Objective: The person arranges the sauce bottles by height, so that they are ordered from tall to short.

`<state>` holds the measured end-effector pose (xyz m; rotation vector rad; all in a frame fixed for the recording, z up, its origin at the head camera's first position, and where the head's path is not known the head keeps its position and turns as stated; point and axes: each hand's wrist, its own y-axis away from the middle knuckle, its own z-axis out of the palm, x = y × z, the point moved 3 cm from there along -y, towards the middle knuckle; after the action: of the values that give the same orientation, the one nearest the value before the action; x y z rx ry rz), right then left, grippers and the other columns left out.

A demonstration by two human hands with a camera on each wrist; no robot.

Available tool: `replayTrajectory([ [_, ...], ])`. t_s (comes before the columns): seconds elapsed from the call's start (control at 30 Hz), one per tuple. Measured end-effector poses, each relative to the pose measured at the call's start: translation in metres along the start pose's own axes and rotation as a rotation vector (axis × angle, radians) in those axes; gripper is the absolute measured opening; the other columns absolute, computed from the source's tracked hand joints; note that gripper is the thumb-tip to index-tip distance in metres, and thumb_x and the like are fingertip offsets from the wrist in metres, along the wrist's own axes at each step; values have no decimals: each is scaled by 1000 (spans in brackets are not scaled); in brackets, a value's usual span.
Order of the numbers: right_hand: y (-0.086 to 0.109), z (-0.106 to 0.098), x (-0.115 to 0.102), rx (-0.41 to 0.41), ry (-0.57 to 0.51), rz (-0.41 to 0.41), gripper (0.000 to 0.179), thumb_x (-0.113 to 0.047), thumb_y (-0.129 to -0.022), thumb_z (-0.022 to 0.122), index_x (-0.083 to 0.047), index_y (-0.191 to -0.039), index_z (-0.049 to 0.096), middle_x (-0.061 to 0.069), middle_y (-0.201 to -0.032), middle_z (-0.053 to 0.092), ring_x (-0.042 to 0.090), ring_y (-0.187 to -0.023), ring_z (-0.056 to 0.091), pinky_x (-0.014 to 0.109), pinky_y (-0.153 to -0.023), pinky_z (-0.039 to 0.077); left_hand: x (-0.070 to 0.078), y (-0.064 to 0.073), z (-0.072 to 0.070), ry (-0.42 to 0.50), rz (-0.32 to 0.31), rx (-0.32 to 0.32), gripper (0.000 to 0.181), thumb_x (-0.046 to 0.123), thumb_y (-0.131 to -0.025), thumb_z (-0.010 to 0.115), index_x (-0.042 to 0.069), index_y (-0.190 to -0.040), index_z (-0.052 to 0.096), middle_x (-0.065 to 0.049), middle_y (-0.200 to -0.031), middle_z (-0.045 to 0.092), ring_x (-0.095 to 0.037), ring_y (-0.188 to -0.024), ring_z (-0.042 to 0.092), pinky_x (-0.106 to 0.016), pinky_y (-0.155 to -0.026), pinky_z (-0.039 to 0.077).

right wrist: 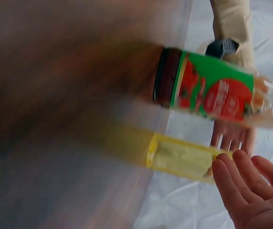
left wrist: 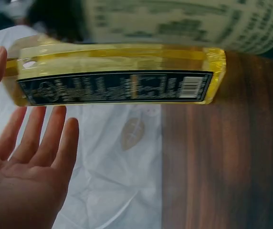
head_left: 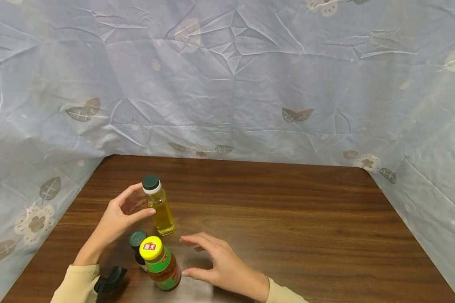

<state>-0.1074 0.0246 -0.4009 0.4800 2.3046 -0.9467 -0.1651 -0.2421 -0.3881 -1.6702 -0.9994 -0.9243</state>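
Note:
A square-sided glass bottle of yellow oil point(head_left: 163, 216) with a dark green cap stands upright on the table. My left hand point(head_left: 117, 216) is spread beside its upper part, the thumb tip overlapping the glass in the head view. In the left wrist view, the fingers point(left wrist: 34, 136) lie extended alongside the bottle's neck end, and its dark label point(left wrist: 117, 88) faces the camera. Nearer me stands a sauce bottle point(head_left: 166, 271) with a yellow cap and green label. My right hand point(head_left: 221, 263) is to its right, thumb and fingers apart, holding nothing.
Behind the yellow-capped bottle, a smaller dark bottle with a green cap point(head_left: 137, 238) is partly hidden. A black strap point(head_left: 111, 280) sits at the left wrist. The brown wooden table point(head_left: 288, 210) is bordered by hanging patterned cloth point(head_left: 227, 97) at the back and sides.

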Motion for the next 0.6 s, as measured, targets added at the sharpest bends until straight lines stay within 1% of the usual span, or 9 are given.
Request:
replayTrajectory([
  [0.1, -4, 10, -3, -28, 8, -10, 62, -18, -86, 78, -5, -139, 48, 5, -130, 58, 10, -117, 57, 19, -91, 52, -5, -2, 6, -13, -14, -54, 59, -3, -86, 73, 8, -140, 51, -7, -128, 62, -11, -117, 59, -20, -99, 48],
  [0.2, -7, 17, -4, -49, -20, 17, 62, -20, -86, 79, -6, -138, 49, 5, -130, 58, 8, -117, 57, 18, -91, 51, -8, -3, 10, -1, -12, -103, 61, -1, -87, 73, 11, -142, 50, -13, -135, 58, -15, -119, 58, -24, -100, 48],
  [0.23, -8, 19, -4, -52, -17, 22, 63, -21, -86, 79, -7, -139, 49, 4, -130, 58, 7, -116, 57, 17, -91, 51, -9, -3, 11, 5, -14, -110, 62, -1, -87, 73, 12, -143, 50, -14, -136, 57, -15, -120, 58, -25, -100, 49],
  [0.33, -12, 24, -6, -50, -16, 34, 63, -21, -85, 79, -8, -139, 49, 1, -129, 58, 5, -115, 57, 16, -90, 51, -11, -4, 12, 12, -22, -116, 62, 0, -87, 73, 13, -143, 49, -15, -138, 56, -15, -121, 58, -26, -100, 49],
  [0.43, -15, 27, -7, -40, 11, 29, 63, -21, -85, 80, -10, -138, 49, 0, -128, 59, 3, -113, 57, 14, -89, 50, -12, -3, 13, 8, -39, -107, 61, 2, -88, 73, 13, -143, 50, -15, -137, 56, -13, -120, 58, -26, -99, 50],
  [0.53, -18, 31, -8, -29, 18, 43, 62, -22, -84, 80, -11, -136, 50, -2, -125, 59, 1, -110, 57, 13, -89, 50, -12, -4, 13, 2, -44, -103, 59, 2, -89, 72, 14, -142, 51, -17, -136, 56, -13, -119, 59, -28, -97, 51],
  [0.6, -19, 34, -8, -24, 17, 55, 61, -23, -84, 81, -12, -135, 50, -3, -123, 59, 0, -109, 57, 12, -88, 50, -13, -4, 13, -1, -44, -101, 58, 3, -89, 72, 15, -142, 51, -16, -136, 57, -14, -119, 59, -28, -96, 52],
])
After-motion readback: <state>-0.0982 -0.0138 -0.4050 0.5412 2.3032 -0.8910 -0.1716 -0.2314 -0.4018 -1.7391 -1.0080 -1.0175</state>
